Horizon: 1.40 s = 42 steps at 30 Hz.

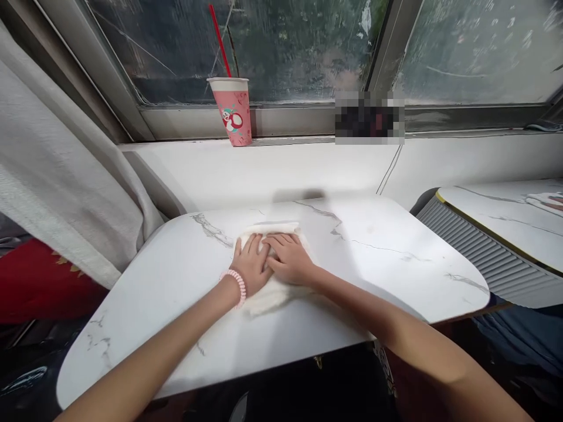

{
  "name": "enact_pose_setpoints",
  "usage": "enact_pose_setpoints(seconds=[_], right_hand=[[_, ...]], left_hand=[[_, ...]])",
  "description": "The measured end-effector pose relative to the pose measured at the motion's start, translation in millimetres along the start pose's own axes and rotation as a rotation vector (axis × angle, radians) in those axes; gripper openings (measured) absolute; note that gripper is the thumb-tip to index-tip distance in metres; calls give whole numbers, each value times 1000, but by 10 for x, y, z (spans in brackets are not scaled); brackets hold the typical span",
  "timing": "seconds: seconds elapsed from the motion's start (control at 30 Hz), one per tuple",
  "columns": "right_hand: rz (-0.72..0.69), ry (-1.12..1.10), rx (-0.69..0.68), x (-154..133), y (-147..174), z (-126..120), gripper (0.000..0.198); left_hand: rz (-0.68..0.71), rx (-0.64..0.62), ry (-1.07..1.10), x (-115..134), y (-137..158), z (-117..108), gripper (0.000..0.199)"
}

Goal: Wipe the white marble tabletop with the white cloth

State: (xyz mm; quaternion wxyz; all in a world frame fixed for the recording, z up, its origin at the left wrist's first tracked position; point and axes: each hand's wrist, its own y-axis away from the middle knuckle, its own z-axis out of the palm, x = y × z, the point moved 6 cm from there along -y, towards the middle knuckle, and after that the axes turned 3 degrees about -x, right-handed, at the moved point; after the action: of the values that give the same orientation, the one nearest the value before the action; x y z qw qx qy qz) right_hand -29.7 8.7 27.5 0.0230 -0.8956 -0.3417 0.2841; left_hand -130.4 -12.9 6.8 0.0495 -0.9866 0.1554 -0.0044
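A white cloth (pixel 268 300) lies spread on the white marble-patterned tabletop (pixel 378 264), near its middle. My left hand (pixel 251 264) presses flat on the cloth with fingers stretched forward; a pink coiled band (pixel 237 284) circles its wrist. Beside it, my right hand (pixel 288 258) also rests flat on the cloth, its fingers reaching toward the left hand and touching it. Both palms face down, so what lies under them is hidden apart from the cloth's edges.
A pink paper cup (pixel 235 117) with a red straw stands on the window ledge. A blurred dark object (pixel 369 120) sits farther right. A grey curtain (pixel 57 152) hangs at left. At right is a second marble-patterned table (pixel 492 214) with a ribbed side.
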Motion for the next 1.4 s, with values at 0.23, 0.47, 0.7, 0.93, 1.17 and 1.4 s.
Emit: enact_pose_setpoints(seconds=[0.23, 0.47, 0.7, 0.93, 1.17, 1.4], right_hand=[[-164, -30, -154, -148, 475, -141, 36], [-151, 81, 17, -401, 717, 95, 38], [-152, 77, -136, -617, 583, 192, 46], [-124, 47, -109, -660, 6, 391, 42], [16, 48, 68, -392, -656, 549, 43], [95, 28, 128, -148, -1165, 541, 45]], left_hand=[[96, 95, -10, 306, 528, -115, 49], [27, 144, -28, 358, 748, -102, 45], [-63, 146, 24, 180, 941, -114, 48], [-219, 39, 101, -333, 688, -32, 54], [-121, 15, 174, -934, -22, 22, 51], [-46, 53, 280, -1317, -603, 51, 47]])
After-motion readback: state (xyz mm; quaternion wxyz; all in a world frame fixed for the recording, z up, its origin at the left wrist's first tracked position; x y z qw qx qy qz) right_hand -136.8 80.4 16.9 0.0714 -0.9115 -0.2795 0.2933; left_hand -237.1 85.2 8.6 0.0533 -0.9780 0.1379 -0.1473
